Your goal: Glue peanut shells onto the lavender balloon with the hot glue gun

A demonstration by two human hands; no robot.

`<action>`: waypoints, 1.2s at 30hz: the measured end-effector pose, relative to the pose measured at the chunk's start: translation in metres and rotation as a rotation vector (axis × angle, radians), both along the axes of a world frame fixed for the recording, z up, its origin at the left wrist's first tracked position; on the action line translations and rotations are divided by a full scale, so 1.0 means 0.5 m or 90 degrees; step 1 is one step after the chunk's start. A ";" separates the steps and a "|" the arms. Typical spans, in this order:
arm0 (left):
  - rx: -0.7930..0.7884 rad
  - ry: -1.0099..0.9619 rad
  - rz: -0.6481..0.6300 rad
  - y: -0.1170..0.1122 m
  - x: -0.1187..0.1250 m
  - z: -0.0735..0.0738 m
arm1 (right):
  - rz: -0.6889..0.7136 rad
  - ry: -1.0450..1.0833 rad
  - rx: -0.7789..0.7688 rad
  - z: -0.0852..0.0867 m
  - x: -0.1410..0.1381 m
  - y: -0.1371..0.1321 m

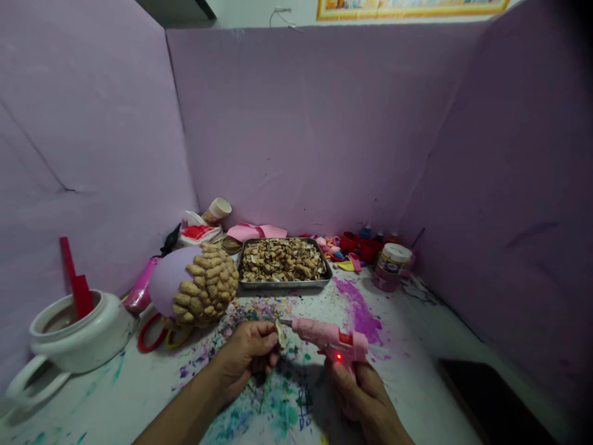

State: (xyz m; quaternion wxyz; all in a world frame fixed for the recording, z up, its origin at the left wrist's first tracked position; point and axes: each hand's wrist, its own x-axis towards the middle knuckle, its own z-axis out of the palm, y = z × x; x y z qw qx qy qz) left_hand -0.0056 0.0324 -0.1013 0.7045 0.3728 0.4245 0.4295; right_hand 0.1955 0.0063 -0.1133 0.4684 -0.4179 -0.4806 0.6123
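Observation:
My left hand (245,355) pinches a peanut shell half (281,334) between thumb and fingers. My right hand (361,389) grips a pink glue gun (331,339) by its handle, a red light glowing on it. The gun's nozzle touches the shell. To the left, a lilac balloon (163,281) stands partly covered with glued peanut shells (207,285). Behind the hands sits a metal tray (283,283) full of peanut shells.
A white pot (83,337) with a red tool (76,281) stands at the left. Red-handled scissors (151,334) lie under the balloon. A jar (393,266), paint bottles and balloons crowd the back right. Purple partition walls enclose the paint-stained table (407,346).

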 end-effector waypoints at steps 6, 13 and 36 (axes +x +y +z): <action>0.005 -0.006 0.005 0.001 -0.004 -0.001 | -0.106 0.028 -0.032 -0.005 0.007 0.029; -0.001 -0.034 0.013 0.009 -0.013 -0.010 | -0.184 0.085 -0.139 0.030 0.076 0.186; 0.308 -0.080 0.479 -0.005 -0.262 0.316 | -0.080 -0.496 0.060 0.149 0.020 0.229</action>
